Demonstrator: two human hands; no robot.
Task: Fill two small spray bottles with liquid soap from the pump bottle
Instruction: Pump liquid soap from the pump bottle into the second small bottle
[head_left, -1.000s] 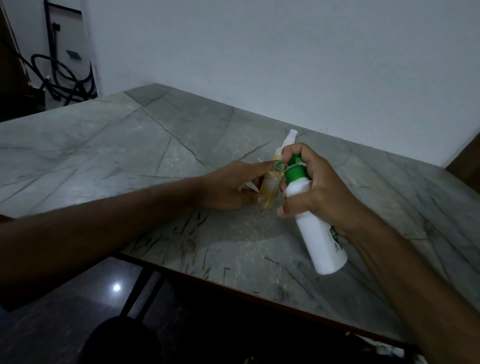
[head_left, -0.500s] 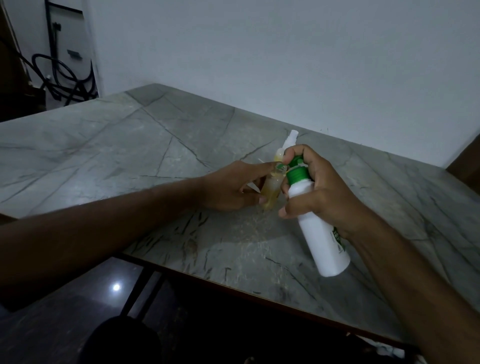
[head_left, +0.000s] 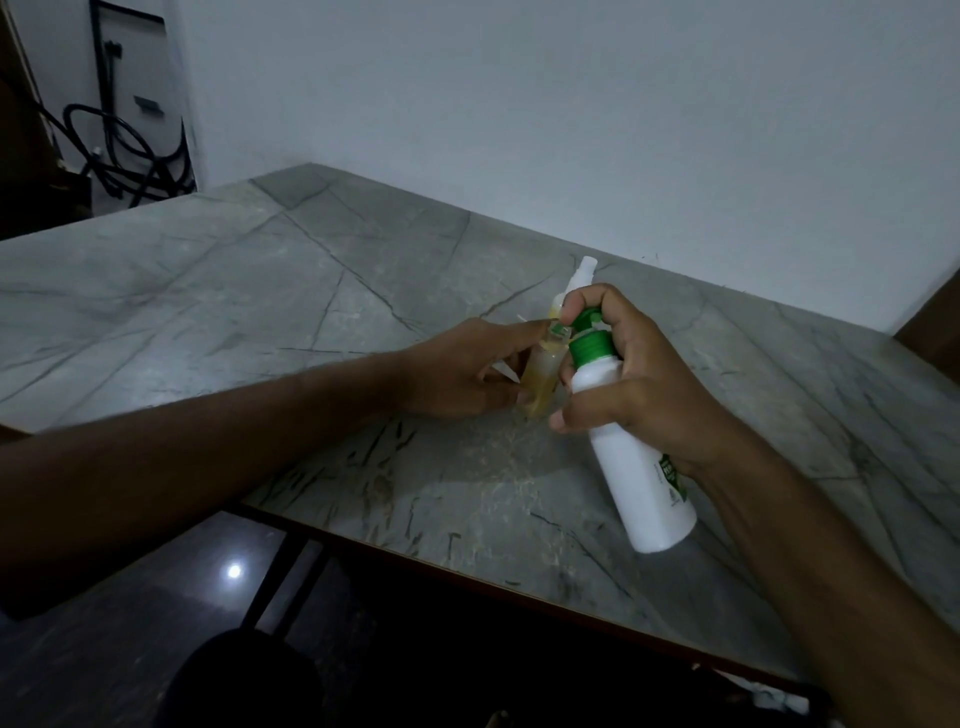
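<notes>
The right hand (head_left: 639, 384) grips the tilted pump bottle (head_left: 631, 441), forefinger on its green pump; the left hand (head_left: 467, 371) steadies the half-filled small spray bottle (head_left: 543, 376) on the table (head_left: 260, 312); filling seems underway, next needing steady presses with the nozzle over the mouth

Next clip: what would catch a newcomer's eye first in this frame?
The white pump bottle with its green pump top, held tilted by the right hand at the centre of the grey stone table. Its nozzle meets the mouth of a small spray bottle of yellowish liquid, which the left hand steadies on the table. Just behind them stands a second small bottle with a white sprayer.
</notes>
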